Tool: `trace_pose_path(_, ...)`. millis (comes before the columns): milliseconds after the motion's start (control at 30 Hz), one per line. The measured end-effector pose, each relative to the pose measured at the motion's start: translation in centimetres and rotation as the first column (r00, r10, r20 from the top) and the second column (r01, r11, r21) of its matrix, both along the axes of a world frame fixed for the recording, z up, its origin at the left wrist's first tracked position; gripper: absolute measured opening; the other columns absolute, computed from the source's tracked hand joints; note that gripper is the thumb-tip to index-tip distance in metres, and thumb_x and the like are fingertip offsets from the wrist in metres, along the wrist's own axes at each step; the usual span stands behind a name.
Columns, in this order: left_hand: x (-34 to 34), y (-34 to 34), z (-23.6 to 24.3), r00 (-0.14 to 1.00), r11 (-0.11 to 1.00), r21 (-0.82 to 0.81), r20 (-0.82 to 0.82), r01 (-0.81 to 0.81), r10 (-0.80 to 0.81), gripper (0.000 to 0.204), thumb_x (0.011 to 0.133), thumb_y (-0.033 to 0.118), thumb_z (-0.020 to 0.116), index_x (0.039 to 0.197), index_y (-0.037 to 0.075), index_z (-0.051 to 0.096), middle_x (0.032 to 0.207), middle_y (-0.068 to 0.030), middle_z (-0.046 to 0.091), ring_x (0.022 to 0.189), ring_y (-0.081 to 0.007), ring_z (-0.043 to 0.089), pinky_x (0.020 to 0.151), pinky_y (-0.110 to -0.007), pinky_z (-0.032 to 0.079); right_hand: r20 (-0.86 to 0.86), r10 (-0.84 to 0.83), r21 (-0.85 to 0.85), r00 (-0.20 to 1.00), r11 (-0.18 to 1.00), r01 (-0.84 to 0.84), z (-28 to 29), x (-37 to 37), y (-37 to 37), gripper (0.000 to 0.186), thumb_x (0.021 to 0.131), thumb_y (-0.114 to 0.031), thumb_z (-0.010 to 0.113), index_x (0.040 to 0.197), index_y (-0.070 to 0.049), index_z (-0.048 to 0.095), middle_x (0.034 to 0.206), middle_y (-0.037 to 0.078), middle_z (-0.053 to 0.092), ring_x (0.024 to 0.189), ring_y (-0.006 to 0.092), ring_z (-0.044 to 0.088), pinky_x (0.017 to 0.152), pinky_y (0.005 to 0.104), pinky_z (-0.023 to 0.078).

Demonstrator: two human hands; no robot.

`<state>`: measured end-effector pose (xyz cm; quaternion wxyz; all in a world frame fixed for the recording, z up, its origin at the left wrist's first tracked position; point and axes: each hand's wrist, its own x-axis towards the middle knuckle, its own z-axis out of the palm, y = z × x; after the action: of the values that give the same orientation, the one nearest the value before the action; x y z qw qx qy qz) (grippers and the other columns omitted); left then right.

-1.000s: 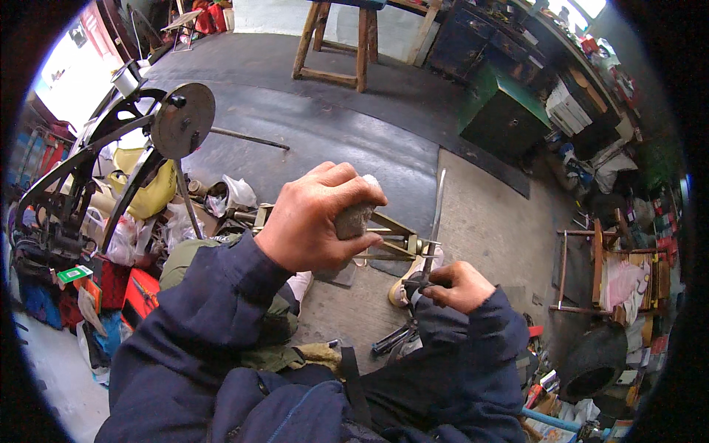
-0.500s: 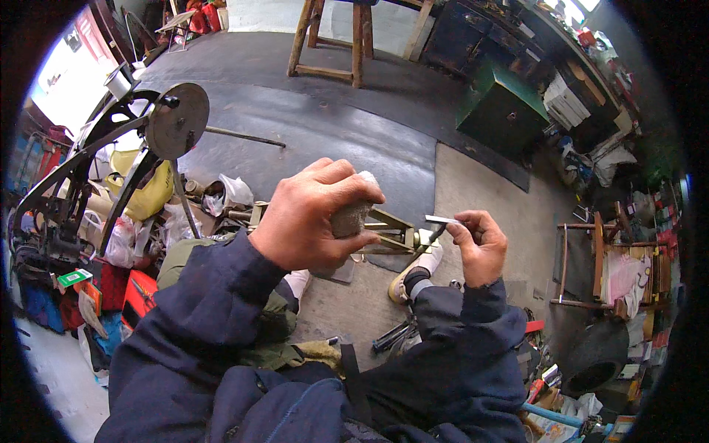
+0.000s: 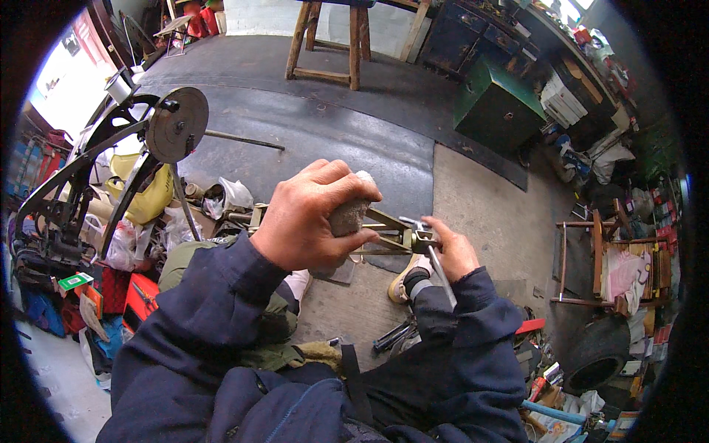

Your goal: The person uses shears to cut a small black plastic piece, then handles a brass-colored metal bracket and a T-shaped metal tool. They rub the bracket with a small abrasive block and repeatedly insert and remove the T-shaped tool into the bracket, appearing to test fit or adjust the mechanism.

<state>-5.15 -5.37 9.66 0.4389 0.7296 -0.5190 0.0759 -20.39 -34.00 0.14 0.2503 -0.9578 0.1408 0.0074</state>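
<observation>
My left hand point(image 3: 306, 218) is closed around a rough grey block point(image 3: 348, 219), thumb below and fingers over its top. Beyond the block, an olive metal scissor frame resembling a jack point(image 3: 390, 229) extends to the right. At that frame's right end, the fingers of my right hand point(image 3: 453, 249) are closed on a crank handle point(image 3: 443, 277). One metal bar of the handle slants down toward my sleeve, while a short piece sticks up at the frame's end. My thumb and the exact grip there are partly hidden.
A black hand-wheel machine point(image 3: 177, 124) stands at the left, above bags and clutter. A wooden stool point(image 3: 322, 74) and a green box point(image 3: 499, 103) are at the back. On the right are a wooden chair frame point(image 3: 597, 262) and a tyre point(image 3: 594, 362).
My right hand has moved left, closer to the frame's end, and the crank handle has turned so its bar slants toward me. My left hand has stayed nearly still on the grey block.
</observation>
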Motion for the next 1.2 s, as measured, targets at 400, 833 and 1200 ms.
trace_pose_path(400, 0.2, 0.2, 0.0, 1.0, 1.0, -0.01, -0.021, -0.004, 0.004, 0.045, 0.07, 0.017, 0.095, 0.11, 0.009, 0.075, 0.099, -0.0102, 0.071, 0.093, -0.0305, 0.068, 0.085, -0.039, 0.056, -0.275, 0.264, 0.458, 0.924, 0.881, -0.115, 5.1, -3.0, 0.1, 0.026, 0.098, -0.02, 0.07, 0.092, 0.005, 0.072, 0.071, 0.006, 0.066, 0.064, 0.0132, 0.062, 0.06, 0.033, 0.051)
trace_pose_path(833, 0.2, 0.1, 0.1, 1.0, 1.0, 0.017, -0.003, 0.022, -0.022, 0.044, 0.072, 0.018, 0.094, 0.111, 0.009, 0.075, 0.101, -0.0101, 0.072, 0.095, -0.0302, 0.068, 0.086, -0.039, 0.056, 0.377, -0.359, 0.58, 0.854, 0.81, 0.085, 4.7, -0.6, 1.5, 0.016, 0.095, -0.013, 0.081, 0.098, -0.001, 0.072, 0.083, 0.0, 0.069, 0.074, 0.008, 0.061, 0.069, 0.0238, 0.05)
trace_pose_path(1200, 0.1, 0.0, -0.2, 1.0, 0.999, -0.037, 0.015, 0.006, -0.006, 0.044, 0.07, 0.02, 0.093, 0.109, 0.014, 0.074, 0.099, -0.0069, 0.068, 0.092, -0.0317, 0.066, 0.081, -0.041, 0.057, 0.432, -0.361, 0.369, 0.827, 0.907, 0.203, 2.2, 1.5, 1.4, 0.022, 0.094, -0.011, 0.079, 0.115, -0.007, 0.077, 0.072, 0.003, 0.069, 0.067, 0.0096, 0.062, 0.065, 0.0275, 0.051)
